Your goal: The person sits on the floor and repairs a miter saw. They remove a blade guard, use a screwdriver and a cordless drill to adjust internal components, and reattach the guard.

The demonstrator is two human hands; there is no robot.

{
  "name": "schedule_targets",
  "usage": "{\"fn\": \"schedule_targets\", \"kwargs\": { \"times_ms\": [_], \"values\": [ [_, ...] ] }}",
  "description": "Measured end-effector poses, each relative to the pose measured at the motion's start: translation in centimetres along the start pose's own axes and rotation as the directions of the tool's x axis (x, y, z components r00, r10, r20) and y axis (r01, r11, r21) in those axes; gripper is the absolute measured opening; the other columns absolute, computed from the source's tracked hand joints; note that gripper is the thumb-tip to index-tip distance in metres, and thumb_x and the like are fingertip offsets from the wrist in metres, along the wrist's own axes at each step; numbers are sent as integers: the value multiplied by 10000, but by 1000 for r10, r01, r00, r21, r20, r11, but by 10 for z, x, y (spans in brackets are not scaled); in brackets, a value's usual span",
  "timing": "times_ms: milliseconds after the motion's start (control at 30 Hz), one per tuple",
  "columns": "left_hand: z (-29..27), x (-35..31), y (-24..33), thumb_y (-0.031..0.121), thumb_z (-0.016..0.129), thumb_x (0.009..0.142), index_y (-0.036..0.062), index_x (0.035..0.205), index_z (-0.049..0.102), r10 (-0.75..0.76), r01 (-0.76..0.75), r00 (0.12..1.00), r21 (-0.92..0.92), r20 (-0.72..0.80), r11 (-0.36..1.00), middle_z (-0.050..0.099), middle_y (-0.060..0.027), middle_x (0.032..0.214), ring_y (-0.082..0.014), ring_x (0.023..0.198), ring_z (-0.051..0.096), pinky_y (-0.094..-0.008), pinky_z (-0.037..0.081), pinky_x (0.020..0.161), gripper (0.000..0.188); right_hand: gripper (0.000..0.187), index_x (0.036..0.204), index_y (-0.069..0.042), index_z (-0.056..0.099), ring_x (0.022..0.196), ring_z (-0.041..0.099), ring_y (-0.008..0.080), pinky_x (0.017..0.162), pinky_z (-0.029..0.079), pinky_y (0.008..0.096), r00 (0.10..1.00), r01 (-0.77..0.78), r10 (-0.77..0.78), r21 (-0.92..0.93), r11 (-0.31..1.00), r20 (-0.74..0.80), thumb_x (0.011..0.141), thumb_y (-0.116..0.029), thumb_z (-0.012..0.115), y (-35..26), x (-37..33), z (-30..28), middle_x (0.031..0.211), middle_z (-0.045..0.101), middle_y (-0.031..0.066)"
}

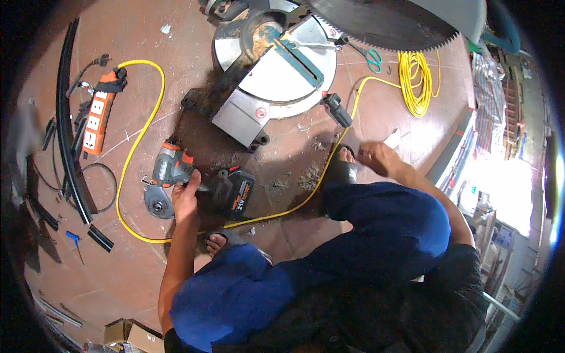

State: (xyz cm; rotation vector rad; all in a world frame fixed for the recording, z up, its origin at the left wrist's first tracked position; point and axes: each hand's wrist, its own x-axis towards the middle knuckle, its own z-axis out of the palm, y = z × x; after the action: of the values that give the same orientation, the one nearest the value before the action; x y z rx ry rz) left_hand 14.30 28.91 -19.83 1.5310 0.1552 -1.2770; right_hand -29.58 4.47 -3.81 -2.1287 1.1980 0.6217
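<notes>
My left hand (185, 199) is closed around the handle of a grey and orange cordless drill (167, 165), held low over the floor. A black battery pack (241, 197) shows just right of that hand, at the handle's lower end. Beneath the drill lies a grey rounded metal part (158, 203) with a hub in it. My right hand (378, 157) is over the floor beside my right foot, its fingers curled in. What those fingers hold, if anything, is hidden. In front of me stands a miter saw (288, 70) with a large toothed blade (388, 26).
A yellow cord (141, 132) loops across the floor from an orange power strip (101, 115) to a coil (416, 94). Green-handled scissors (373, 59), a black clamp-like block (337, 110), black strips (69, 147) and a blue-handled tool (73, 236) lie about. Sawdust (309, 176) is scattered nearby.
</notes>
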Motion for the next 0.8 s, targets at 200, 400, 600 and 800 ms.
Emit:
{"fn": "schedule_targets", "kwargs": {
  "times_ms": [200, 400, 600, 800],
  "values": [
    [-21, 0, 14, 383, 774, 950, -55, 980, 775, 132, -76, 990, 608, -48, 790, 757, -80, 907, -182, 860, 684, -363, 523, 804, 439, 363, 1041, 2, 684, 925, 681, 461, 811, 538, 507, 775, 88, -19, 78, 993, -631, 1012, -358, 654, 31, 149, -53, 1023, 701, 262],
    [10, -80, 124, 472, 769, 930, -1, 1028, 770, 40, -246, 968, 968, 248, -47, 756, -180, 851, -332, 821, 730, -460, 540, 731, 483, 372, 1050, 5, 717, 898, 719, 345, 786, 550, 453, 884, 68, 168, 474, 878, -436, 981, -361, 717, 28, 234, -102, 1043, 752, 207],
    [204, -114, 184, 311, 669, 1016, 57, 1125, 746, 309, -726, 628, 680, 715, -99, 720, -203, 999, -408, 950, 697, -497, 545, 834, 287, 193, 975, -21, 704, 803, 675, 148, 693, 520, 290, 925, 345, -56, 774, 531, -375, 935, -196, 775, 17, 187, -115, 902, 721, 69],
    [321, -104, 99, 381, 507, 1107, 53, 1157, 687, 263, -671, 734, 728, 625, 142, 724, -183, 917, -379, 880, 719, -474, 568, 809, 378, 218, 1002, 4, 689, 725, 647, 126, 679, 519, 281, 899, 432, -239, 838, 333, -368, 930, -186, 768, -13, 110, -98, 834, 698, 48]
  ]
}}
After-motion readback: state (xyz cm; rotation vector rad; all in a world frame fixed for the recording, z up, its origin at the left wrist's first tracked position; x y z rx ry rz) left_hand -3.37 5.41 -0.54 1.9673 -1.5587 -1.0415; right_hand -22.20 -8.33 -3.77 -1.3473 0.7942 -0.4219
